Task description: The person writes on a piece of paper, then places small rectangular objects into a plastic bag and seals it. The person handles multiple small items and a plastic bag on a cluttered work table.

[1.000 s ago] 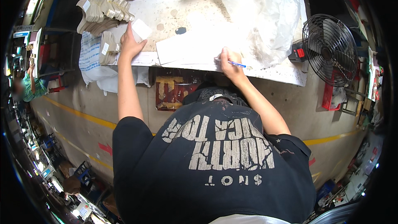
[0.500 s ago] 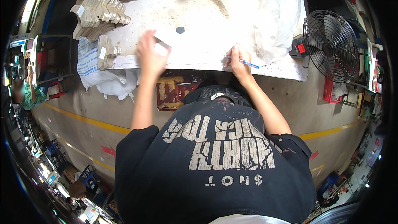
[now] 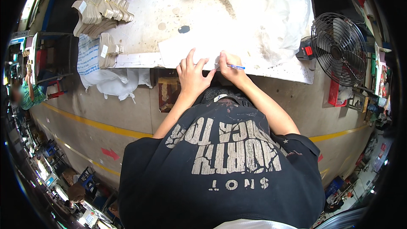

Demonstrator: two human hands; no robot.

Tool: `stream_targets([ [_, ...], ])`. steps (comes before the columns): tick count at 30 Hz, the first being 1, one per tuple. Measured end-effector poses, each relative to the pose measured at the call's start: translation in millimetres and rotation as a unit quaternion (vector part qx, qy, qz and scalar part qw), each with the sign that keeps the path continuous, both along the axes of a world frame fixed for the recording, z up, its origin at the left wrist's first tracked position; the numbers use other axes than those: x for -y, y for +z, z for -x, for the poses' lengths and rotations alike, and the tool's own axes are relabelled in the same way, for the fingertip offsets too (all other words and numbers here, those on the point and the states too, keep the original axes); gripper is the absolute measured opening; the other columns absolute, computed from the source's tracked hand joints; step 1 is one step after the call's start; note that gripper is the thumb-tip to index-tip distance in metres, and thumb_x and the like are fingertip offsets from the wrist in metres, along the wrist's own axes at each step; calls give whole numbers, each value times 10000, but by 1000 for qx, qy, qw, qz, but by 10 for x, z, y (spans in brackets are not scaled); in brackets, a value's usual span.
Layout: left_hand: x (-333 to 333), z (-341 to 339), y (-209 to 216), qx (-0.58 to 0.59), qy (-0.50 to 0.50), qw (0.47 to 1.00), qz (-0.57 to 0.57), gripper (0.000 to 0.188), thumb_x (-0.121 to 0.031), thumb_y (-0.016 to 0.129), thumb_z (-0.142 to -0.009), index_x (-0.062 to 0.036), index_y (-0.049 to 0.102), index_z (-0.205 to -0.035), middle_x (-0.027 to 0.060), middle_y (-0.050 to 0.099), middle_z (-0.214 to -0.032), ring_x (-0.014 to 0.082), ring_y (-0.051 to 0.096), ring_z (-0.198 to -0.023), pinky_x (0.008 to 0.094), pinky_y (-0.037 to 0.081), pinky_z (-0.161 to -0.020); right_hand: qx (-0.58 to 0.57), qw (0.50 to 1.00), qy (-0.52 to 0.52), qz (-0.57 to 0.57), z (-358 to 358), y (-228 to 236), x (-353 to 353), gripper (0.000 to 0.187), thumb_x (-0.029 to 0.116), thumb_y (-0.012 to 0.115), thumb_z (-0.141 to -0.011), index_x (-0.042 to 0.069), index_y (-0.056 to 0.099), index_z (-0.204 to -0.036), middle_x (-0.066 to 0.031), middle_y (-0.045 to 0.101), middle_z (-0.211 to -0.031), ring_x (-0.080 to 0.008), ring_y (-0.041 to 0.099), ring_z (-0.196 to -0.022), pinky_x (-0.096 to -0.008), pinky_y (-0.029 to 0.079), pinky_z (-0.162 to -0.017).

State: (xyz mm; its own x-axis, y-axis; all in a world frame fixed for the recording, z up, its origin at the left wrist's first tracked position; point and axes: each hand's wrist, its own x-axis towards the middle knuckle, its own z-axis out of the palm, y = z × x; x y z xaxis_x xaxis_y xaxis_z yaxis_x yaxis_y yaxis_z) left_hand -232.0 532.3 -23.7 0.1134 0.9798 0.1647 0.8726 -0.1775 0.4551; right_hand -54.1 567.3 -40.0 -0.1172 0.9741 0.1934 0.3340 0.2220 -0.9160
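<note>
My left hand (image 3: 191, 73) rests at the table's near edge with its fingers spread. It lies on what looks like a white sheet of paper (image 3: 173, 53), whose outline is mostly lost in glare. Just to the right, my right hand (image 3: 229, 66) pinches a blue pen (image 3: 237, 67) in a writing grip. The pen's back end points right, and its tip is hidden by the fingers.
Banded bundles of pale, sock-shaped flat pieces (image 3: 90, 12) stand at the table's left. Crumpled clear plastic (image 3: 280, 15) covers its right side. Beyond the right edge is a black fan (image 3: 337, 48). A printed white sack (image 3: 89, 65) hangs at the left edge.
My left hand has come down and right, from holding a white piece in the air to lying spread near my right hand. The right hand, still with the pen, has shifted slightly left and nearer.
</note>
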Motion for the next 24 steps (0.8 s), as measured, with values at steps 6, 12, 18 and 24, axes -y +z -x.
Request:
stream_targets([
  [6, -1, -8, 1, -2, 1, 1000, -3, 444, -351, 885, -730, -193, 766, -1127, 139, 490, -1535, 329, 542, -1204, 488, 395, -1031, -20, 1000, 9, 6, 46, 24, 2, 312, 102, 561, -1068, 12, 567, -770, -126, 539, -616, -221, 533, -509, -357, 459, -534],
  [12, -8, -7, 13, -8, -1, 1000, -6, 443, -357, 887, -735, -195, 764, -1127, 142, 487, -1535, 334, 541, -1213, 493, 393, -1033, -12, 1000, 7, -19, 32, -28, 1, 294, 83, 561, -1063, 10, 564, -779, -136, 525, -624, -228, 536, -511, -359, 455, -532],
  [18, -13, -13, 16, -4, 3, 1000, 12, 440, -365, 886, -743, -192, 763, -1128, 142, 486, -1534, 341, 531, -1242, 496, 386, -1046, 10, 999, 15, -44, 19, -40, 3, 290, 81, 560, -1060, 8, 558, -780, -139, 519, -638, -256, 548, -528, -368, 458, -540],
  [24, 7, -7, -1, -1, 5, 1000, -1, 447, -370, 887, -745, -189, 759, -1133, 143, 487, -1537, 339, 535, -1231, 497, 380, -1060, 7, 999, -18, -31, 31, -54, 8, 297, 89, 558, -1065, 4, 550, -780, -128, 524, -637, -227, 530, -526, -354, 445, -536],
])
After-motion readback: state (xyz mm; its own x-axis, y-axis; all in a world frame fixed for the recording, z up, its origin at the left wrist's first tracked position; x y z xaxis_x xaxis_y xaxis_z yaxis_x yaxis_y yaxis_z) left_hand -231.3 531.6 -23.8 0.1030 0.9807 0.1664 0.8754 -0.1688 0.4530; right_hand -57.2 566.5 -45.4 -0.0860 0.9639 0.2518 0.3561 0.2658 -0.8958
